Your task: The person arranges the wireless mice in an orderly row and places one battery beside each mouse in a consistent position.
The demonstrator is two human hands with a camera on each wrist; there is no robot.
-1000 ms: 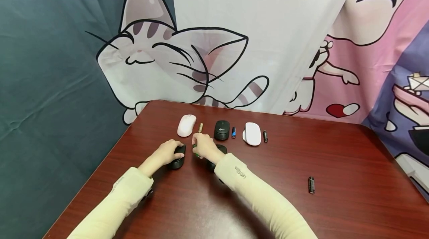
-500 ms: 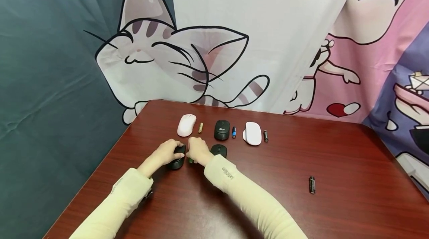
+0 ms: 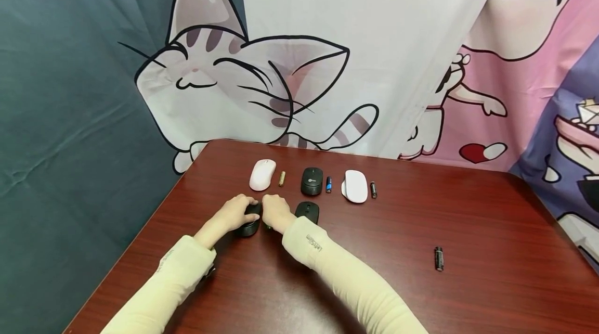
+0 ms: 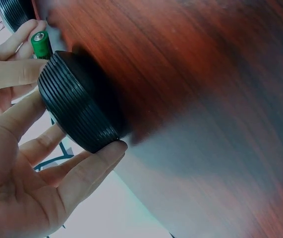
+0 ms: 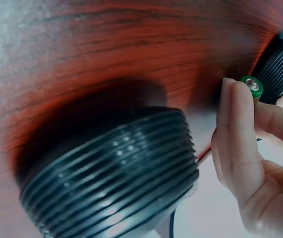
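My left hand (image 3: 232,213) grips a black computer mouse (image 3: 248,226) by its sides, at the left of the table. In the left wrist view, the mouse's ribbed end (image 4: 77,106) lies between thumb and fingers. Just right of that mouse, my right hand (image 3: 277,213) pinches a green battery (image 5: 253,86), whose end shows in both wrist views. The battery looks very close to the mouse; whether they touch I cannot tell. Another black mouse (image 3: 307,211) stands by my right wrist, its ribbed body (image 5: 116,173) large in the right wrist view.
Behind the hands, from left to right, lie a white mouse (image 3: 262,175), a gold battery (image 3: 282,179), a black mouse (image 3: 312,181), a blue battery (image 3: 328,184), another white mouse (image 3: 356,187) and a dark battery (image 3: 373,190). One more dark battery (image 3: 439,259) lies at the right.
My right hand has come left and slightly nearer with the green battery, to beside the held mouse. The gold battery and the black mouse by my wrist are less covered. My left hand stays put.
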